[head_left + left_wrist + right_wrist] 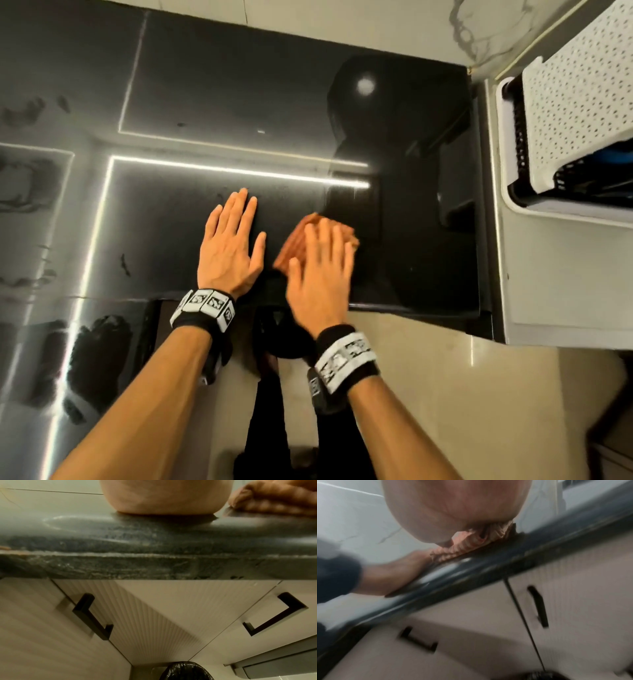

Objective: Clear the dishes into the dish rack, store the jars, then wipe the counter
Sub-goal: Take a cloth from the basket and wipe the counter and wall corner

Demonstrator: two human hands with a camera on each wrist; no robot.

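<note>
A folded orange cloth (317, 241) is pressed flat against the glossy black counter (212, 102) by the right hand (320, 274), whose fingers are laid out straight and close together over the fabric, blurred in the head view. The cloth is seen near the counter's front edge, with its far corners showing beyond the fingertips; from the right wrist view its striped, bunched edge (471, 545) is seen squeezed between palm and stone. Just to the left of the cloth, the left hand (231, 246) is rested palm-down on the bare counter, its fingers extended and slightly spread, the thumb angled toward the cloth but apart from it. Patterned bands are worn on both wrists. A white perforated dish rack (568, 113) is seen at the far right, beyond the end of the counter, well apart from both hands; something blue is partly visible inside it, too hidden to be identified. Beige fluted cabinet doors with black handles (92, 616) are shown below the counter edge, and a black-lined bin (187, 672) is seen on the floor beneath.
</note>
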